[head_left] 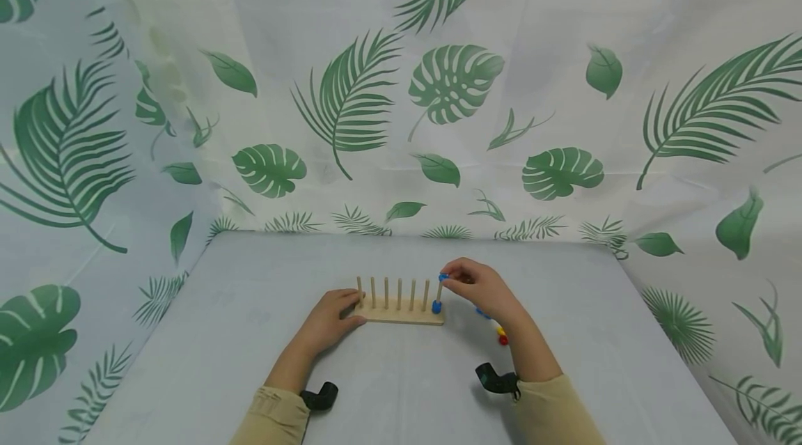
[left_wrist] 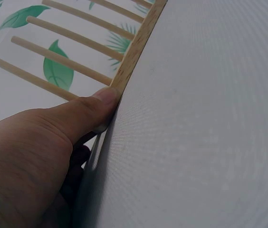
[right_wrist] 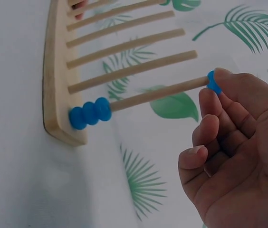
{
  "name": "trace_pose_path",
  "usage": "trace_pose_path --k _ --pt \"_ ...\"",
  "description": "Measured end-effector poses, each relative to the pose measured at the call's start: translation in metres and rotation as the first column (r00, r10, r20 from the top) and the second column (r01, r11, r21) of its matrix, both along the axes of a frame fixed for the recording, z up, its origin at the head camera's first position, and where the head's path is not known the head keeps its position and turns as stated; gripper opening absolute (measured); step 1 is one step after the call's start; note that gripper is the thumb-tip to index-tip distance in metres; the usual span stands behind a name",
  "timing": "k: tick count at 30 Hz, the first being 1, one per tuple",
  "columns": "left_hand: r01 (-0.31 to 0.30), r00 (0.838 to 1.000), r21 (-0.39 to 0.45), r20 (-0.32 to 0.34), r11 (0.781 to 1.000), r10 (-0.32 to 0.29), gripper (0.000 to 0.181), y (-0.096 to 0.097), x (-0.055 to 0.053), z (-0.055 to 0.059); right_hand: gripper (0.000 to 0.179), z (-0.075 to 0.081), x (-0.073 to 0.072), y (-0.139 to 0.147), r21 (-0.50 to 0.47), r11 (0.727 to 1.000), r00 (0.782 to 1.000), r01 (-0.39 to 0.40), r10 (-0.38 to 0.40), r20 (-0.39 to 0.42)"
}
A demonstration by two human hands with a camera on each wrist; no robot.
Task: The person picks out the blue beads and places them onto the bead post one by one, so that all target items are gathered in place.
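Observation:
A wooden peg board [head_left: 401, 317] with a row of upright pegs stands on the table. At its left end, my left hand [head_left: 326, 323] grips the base, the thumb along the front edge as the left wrist view shows; the other fingers are mostly hidden there. My right hand [head_left: 481, 290] pinches a blue bead [right_wrist: 213, 81] between thumb and index finger, at the tip of the rightmost peg [right_wrist: 160, 94]. The bead appears to be on the peg's end. Three blue beads [right_wrist: 90, 114] sit stacked at the foot of that same peg. The other pegs in view carry no beads.
Right of the board, partly behind the right forearm, lie a loose blue piece [head_left: 483, 313], a yellow bead [head_left: 500, 331] and a red bead [head_left: 503, 340]. A leaf-patterned curtain [head_left: 376, 187] borders the grey-white table [head_left: 250, 271] at the back and sides.

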State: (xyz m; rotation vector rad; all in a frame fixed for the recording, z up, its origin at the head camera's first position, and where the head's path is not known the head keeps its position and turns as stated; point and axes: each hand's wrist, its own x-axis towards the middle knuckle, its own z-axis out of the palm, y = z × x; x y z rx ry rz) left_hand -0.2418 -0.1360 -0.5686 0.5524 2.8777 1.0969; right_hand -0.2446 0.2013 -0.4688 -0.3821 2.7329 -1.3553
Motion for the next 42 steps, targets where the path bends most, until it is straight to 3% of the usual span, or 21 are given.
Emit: trace_pose_path --k 9,25,42 --pt "0.000 1.000 -0.001 -0.017 1.000 0.000 0.056 0.001 0.000 0.001 0.020 -0.008 -0.001 -0.003 -0.014 1.000 0.999 0.017 -0.017 0.045" --pt "-0.003 1.000 -0.009 -0.015 1.000 0.003 0.056 0.000 0.001 0.002 0.023 -0.038 0.001 -0.003 -0.022 0.999 0.997 0.029 -0.027 0.068" --pt "-0.016 1.000 -0.010 -0.010 1.000 0.016 0.056 0.001 0.000 0.000 0.016 -0.060 -0.001 -0.002 -0.012 1.000 0.996 -0.009 0.010 0.089"
